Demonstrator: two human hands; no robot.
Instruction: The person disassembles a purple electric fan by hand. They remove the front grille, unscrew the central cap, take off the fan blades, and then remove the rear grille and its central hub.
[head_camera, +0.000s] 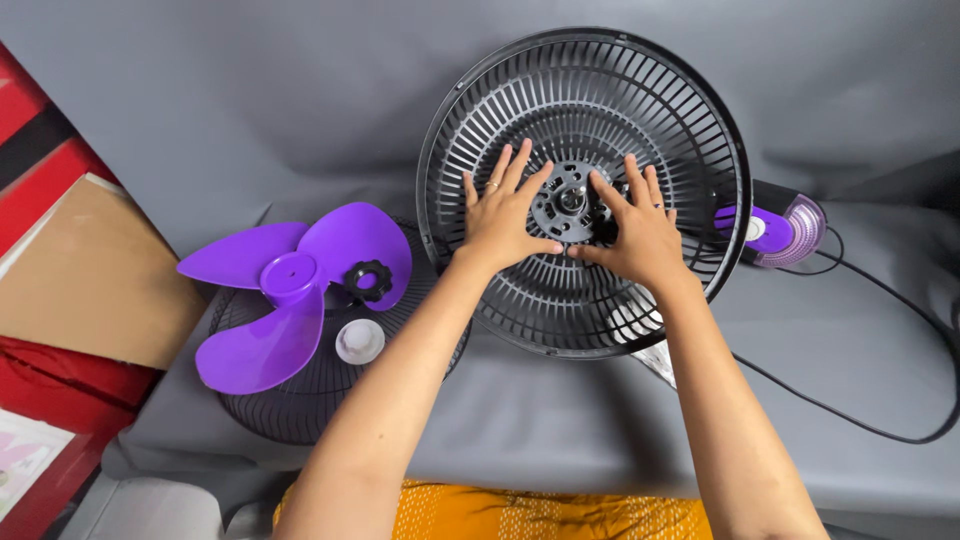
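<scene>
Both hands lie flat, fingers spread, gripping nothing: left hand (505, 215) and right hand (632, 228) press the black rear grille (590, 95), either side of its hub (570, 200). Purple blade (290, 290) sits well left, nearer the left hand

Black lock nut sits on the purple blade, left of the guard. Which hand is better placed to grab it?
Left, probably. The left hand rests flat on the rear guard on the side facing the lock nut on the purple blade. The right hand would have to cross over the left.
</scene>
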